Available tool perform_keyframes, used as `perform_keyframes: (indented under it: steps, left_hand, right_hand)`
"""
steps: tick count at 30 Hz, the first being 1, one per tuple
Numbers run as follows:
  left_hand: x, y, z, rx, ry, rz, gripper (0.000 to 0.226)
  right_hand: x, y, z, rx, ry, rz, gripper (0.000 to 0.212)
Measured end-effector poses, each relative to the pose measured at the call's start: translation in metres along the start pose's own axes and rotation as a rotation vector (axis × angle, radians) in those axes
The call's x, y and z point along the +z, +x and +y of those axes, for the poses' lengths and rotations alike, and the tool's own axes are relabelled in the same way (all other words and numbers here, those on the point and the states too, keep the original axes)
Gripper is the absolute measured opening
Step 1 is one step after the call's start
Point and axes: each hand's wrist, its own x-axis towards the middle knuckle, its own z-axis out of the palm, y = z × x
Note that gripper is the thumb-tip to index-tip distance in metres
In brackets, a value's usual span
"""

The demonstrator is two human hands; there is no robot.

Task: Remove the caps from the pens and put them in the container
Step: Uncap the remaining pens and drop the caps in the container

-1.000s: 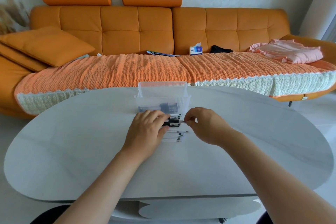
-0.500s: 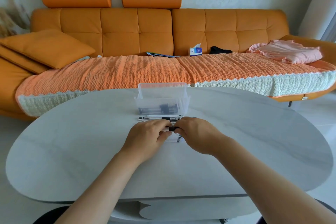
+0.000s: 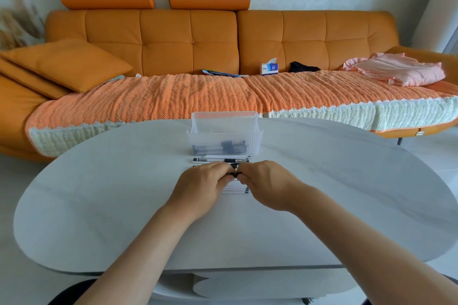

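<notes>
L hand [image 3: 203,181] + R hand [image 3: 265,181] meet just in front of clear plastic container [image 3: 224,141]. Both sets of fingers curled tight on one black pen [image 3: 235,173] held btwn them. Step, prob.: tugging cap off; can't tell which end is cap. Next: straight pull apart, then drop cap into container, where dark pieces already lie. Spare pens [image 3: 223,159] in row btwn hands + container. Surface: pale grey oval table [image 3: 99,193]. Behind container: orange sofa [image 3: 188,39], tissue box [image 3: 269,68], pink cloth [image 3: 399,70] far R.

Both forearms [image 3: 138,250] bare — left hand [image 3: 202,181], right hand [image 3: 267,182] (bare too).
</notes>
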Motion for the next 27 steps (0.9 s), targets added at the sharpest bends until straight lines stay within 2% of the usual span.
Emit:
perform_keyframes:
  steps: [5,9,13,18,22,27]
  left_hand:
    - [0.001,0.000,0.002,0.013,0.030,-0.008,0.014]
    - [0.002,0.000,0.005,0.001,0.014,-0.028,0.013]
    - [0.000,-0.001,0.006,-0.046,-0.050,-0.033,0.007]
    - [-0.004,0.001,0.005,-0.021,0.015,-0.001,0.010]
    - [-0.002,0.003,0.002,-0.093,0.035,-0.006,0.010]
    - [-0.003,0.002,-0.003,-0.150,0.010,-0.011,0.014]
  right_hand:
    - [0.001,-0.002,-0.001,0.001,-0.121,-0.019,0.019]
    - [0.000,-0.002,0.002,0.075,0.079,-0.069,0.021]
    - [0.000,-0.001,0.005,0.061,0.104,-0.057,0.022]
    - [-0.009,-0.002,0.003,0.051,0.142,-0.053,0.024]
    - [-0.010,0.000,0.013,0.148,0.096,-0.043,0.019]
    - [-0.007,0.001,0.040,0.244,0.052,-0.009,0.024]
